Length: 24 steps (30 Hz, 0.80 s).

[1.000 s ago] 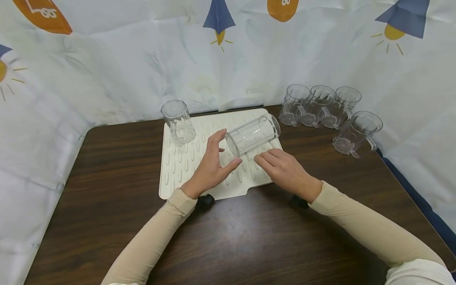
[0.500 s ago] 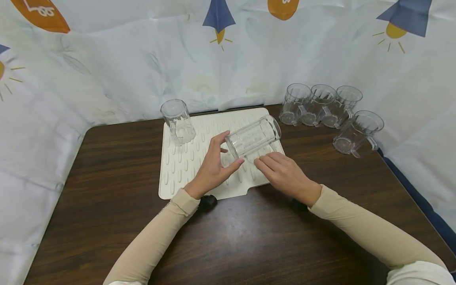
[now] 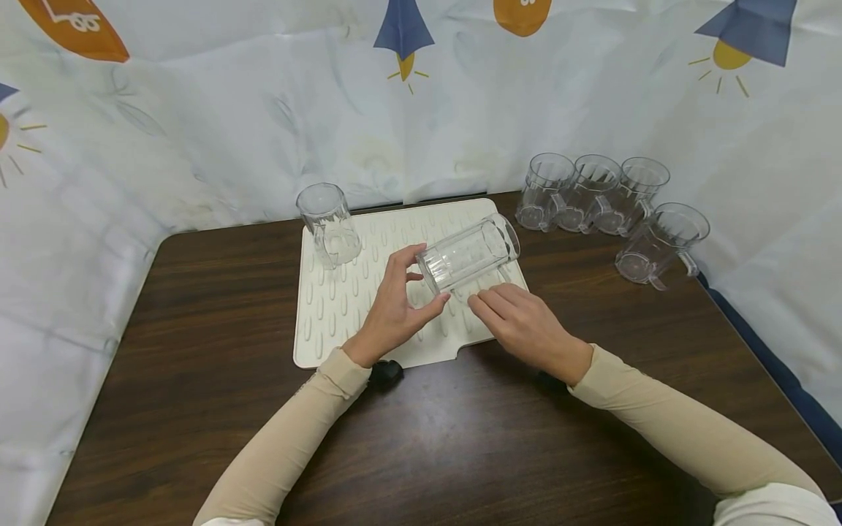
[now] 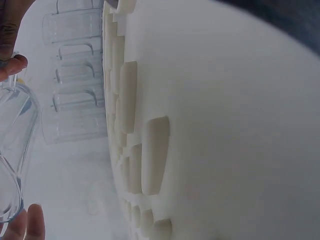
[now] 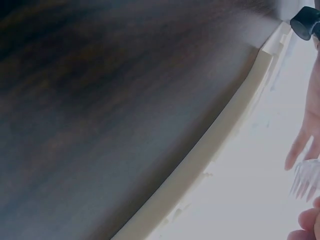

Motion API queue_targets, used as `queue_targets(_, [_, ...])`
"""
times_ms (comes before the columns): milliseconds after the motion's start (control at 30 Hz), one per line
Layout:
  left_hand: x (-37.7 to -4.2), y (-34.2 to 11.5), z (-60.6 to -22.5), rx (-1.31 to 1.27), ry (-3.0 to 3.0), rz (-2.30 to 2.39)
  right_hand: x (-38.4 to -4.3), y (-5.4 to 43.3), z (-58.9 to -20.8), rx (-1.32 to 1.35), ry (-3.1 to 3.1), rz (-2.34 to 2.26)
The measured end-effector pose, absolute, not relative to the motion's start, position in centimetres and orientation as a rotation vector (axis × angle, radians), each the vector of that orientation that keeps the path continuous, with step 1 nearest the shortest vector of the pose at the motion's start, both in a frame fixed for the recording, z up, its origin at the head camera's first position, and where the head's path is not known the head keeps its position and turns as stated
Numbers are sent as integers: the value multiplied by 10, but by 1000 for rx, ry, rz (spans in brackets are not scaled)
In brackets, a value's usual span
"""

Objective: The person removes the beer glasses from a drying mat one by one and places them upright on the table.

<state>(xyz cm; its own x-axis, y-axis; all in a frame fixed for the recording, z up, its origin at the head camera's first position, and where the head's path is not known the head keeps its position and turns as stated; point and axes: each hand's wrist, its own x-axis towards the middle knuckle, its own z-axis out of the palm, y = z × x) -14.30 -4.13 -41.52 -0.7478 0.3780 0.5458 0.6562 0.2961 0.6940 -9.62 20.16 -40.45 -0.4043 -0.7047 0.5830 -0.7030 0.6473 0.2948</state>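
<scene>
In the head view a clear glass mug [image 3: 468, 254] is tipped on its side over the white ridged mat [image 3: 329, 321], its base toward the left. My right hand [image 3: 520, 321] grips its handle, fingers curled; those fingers [image 4: 12, 67] show at upper left in the left wrist view. My left hand [image 3: 395, 303] spans the mug's base, fingertips at the upper edge and thumb at the lower. The right wrist view catches the left hand [image 5: 312, 110] beside the base. Another clear glass [image 3: 332, 226] stands upright on the mat's back left corner.
Several clear mugs [image 3: 542, 193] with handles stand upright at the back right, one mug [image 3: 658, 245] nearer the table's right edge. A printed white curtain [image 3: 263, 109] hangs behind. The dark wooden table [image 3: 197, 329] surrounds the mat. A black wrist camera [image 3: 387, 374] sits under the left wrist.
My left hand has shifted slightly right, bringing fingertips and thumb closer around the mug's base. The mug and right hand have barely moved.
</scene>
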Motion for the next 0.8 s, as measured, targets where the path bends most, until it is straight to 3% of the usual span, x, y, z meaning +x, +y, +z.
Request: queue_targets(800, [-139,-43,-415,-942,-2206,-1569,-91,202,-399,1145,-2234,-49])
